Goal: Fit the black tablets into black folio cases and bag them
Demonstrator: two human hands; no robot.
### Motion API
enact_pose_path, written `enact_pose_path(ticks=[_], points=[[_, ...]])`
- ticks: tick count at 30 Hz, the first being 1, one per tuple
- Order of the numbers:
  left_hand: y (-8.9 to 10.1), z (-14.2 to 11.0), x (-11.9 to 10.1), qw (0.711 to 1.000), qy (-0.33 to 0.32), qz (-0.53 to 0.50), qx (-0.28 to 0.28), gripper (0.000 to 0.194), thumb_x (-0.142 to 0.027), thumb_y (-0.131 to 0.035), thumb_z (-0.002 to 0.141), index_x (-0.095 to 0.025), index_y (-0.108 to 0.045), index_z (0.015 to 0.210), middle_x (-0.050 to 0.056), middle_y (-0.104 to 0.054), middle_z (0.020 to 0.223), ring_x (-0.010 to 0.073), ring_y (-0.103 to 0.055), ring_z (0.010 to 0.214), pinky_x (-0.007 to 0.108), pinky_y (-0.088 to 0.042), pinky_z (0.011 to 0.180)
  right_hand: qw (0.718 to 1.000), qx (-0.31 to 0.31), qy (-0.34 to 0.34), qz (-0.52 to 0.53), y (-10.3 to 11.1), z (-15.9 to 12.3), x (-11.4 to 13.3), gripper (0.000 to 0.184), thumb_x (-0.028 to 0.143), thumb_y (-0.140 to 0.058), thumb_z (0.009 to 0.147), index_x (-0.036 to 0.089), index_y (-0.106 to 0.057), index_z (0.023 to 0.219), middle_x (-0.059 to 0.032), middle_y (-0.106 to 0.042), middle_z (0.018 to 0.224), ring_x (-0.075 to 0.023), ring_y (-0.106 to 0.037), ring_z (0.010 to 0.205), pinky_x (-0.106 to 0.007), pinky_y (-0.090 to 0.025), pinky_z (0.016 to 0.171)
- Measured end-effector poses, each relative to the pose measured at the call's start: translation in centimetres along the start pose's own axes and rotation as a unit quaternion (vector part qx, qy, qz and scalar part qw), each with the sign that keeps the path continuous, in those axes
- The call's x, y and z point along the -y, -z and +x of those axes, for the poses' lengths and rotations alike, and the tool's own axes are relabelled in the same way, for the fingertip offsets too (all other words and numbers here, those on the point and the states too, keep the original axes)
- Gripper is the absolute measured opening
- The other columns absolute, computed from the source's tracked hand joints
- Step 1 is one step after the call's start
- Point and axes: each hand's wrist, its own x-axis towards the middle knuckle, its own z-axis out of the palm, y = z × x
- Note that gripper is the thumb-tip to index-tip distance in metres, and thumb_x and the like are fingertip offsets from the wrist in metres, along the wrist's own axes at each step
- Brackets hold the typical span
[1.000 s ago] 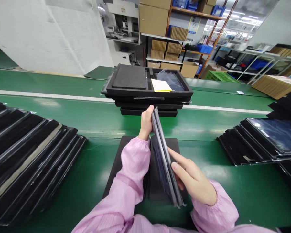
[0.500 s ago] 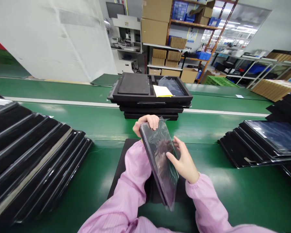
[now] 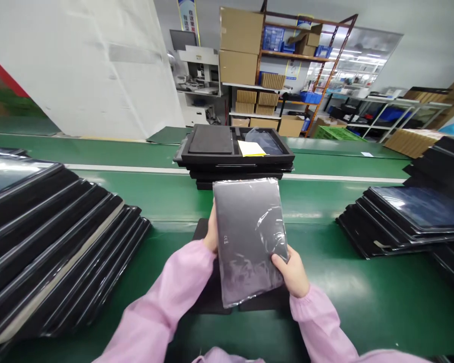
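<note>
turned broadside since earlier, dark grey tablet [image 3: 245,222], wrinkled clear film [image 3: 268,224]

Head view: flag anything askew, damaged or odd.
One pale beige strip stands out among the slanted stack of flat black pieces at left. A white paper with yellow edge lies askew on the black rectangular tray. The film-wrapped dark grey slab shows no damage.

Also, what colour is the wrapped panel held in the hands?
The wrapped panel is dark grey under clear, glossy film; the head view shows it best.
</note>
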Motion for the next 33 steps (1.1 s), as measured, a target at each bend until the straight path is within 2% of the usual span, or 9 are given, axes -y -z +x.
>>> enact_pose_path(ticks=[2,4,7,14,19,22,25,27,33], points=[[3.0,-2.7,1.2,0.992,0.09,-0.015,0.09,0.074,-0.093,-0.057,0.058,-0.021,-0.069,0.068,0.008,-0.069,0.064,0.0301,-0.07,0.073,0.042,-0.056,0.067,1.0,-0.008,0.017,-0.024,0.4,0.6,0.7,0.051,0.062,-0.077,0.071,0.016,-0.073,0.094,-0.0135,-0.08,0.093,-0.0308,-0.075,0.088,-0.045,-0.061,0.084],[5.4,-5.0,2.6,0.978,0.151,-0.016,0.146,0.06,-0.067,-0.086,0.053,-0.022,-0.074,0.09,0.007,-0.077,0.086,0.0313,-0.072,0.093,0.042,-0.056,0.085,0.998,-0.017,0.031,-0.047,0.2,1.0,1.0,0.047,0.058,-0.076,0.071,0.017,-0.074,0.093,-0.0124,-0.08,0.092,-0.0306,-0.075,0.087,-0.044,-0.062,0.082],[6.9,-6.9,4.3,0.98,0.163,-0.001,0.114,0.06,-0.039,-0.094,0.052,-0.021,-0.071,0.104,0.008,-0.078,0.102,0.032,-0.069,0.106,0.047,-0.049,0.102,0.995,-0.052,0.05,-0.073,-0.9,1.4,0.6,0.045,0.058,-0.071,0.077,0.017,-0.073,0.094,-0.0121,-0.079,0.089,-0.0292,-0.075,0.084,-0.042,-0.063,0.077],[8.2,-7.0,6.0,0.983,0.174,-0.015,0.058,0.056,-0.034,-0.092,0.05,-0.02,-0.07,0.1,0.009,-0.078,0.104,0.0345,-0.067,0.11,0.052,-0.046,0.105,0.958,-0.203,0.124,-0.158,-3.1,1.1,-1.8,0.038,0.056,-0.07,0.081,0.019,-0.071,0.079,-0.0118,-0.074,0.081,-0.0272,-0.07,0.076,-0.043,-0.058,0.071],[9.3,-7.7,6.7,0.98,0.191,-0.005,0.061,0.054,-0.033,-0.091,0.052,-0.022,-0.07,0.1,0.007,-0.078,0.106,0.0343,-0.068,0.11,0.051,-0.048,0.103,0.856,-0.267,0.288,-0.336,-3.5,0.4,-1.3,0.016,0.029,-0.072,0.088,0.023,-0.073,0.074,-0.0051,-0.07,0.069,-0.0229,-0.063,0.066,-0.041,-0.05,0.069],[9.2,-7.8,6.8,0.98,0.186,-0.011,0.074,0.054,-0.036,-0.09,0.054,-0.022,-0.069,0.102,0.007,-0.078,0.106,0.0334,-0.068,0.11,0.049,-0.049,0.101,0.852,-0.18,0.335,-0.359,-5.6,-0.7,-0.6,0.011,0.017,-0.071,0.089,0.024,-0.072,0.08,-0.0033,-0.07,0.071,-0.0212,-0.064,0.066,-0.036,-0.051,0.065],[9.1,-7.8,6.8,0.978,0.179,0.013,0.103,0.049,-0.04,-0.088,0.058,-0.02,-0.068,0.099,0.008,-0.076,0.097,0.0324,-0.068,0.103,0.048,-0.051,0.098,0.897,0.069,0.342,-0.271,-9.3,-2.4,-1.4,0.015,0.015,-0.065,0.092,0.026,-0.073,0.088,-0.0012,-0.072,0.076,-0.0187,-0.067,0.071,-0.03,-0.053,0.063],[9.2,-7.6,6.5,0.975,0.175,0.052,0.128,0.046,-0.036,-0.085,0.06,-0.018,-0.068,0.098,0.008,-0.075,0.095,0.0323,-0.067,0.103,0.048,-0.049,0.098,0.88,0.208,0.396,-0.16,-11.8,-3.6,-3.0,0.017,0.022,-0.065,0.094,0.028,-0.073,0.079,0.0022,-0.073,0.072,-0.0163,-0.069,0.068,-0.028,-0.054,0.061],[9.3,-7.6,5.5,0.97,0.144,0.075,0.183,0.047,-0.025,-0.074,0.063,-0.017,-0.067,0.108,0.007,-0.076,0.11,0.0312,-0.064,0.112,0.047,-0.045,0.105,0.817,0.349,0.433,-0.152,-13.4,-4.7,-6.7,0.035,0.038,-0.062,0.1,0.027,-0.069,0.067,0.0113,-0.077,0.07,-0.008,-0.068,0.057,-0.022,-0.054,0.063]])
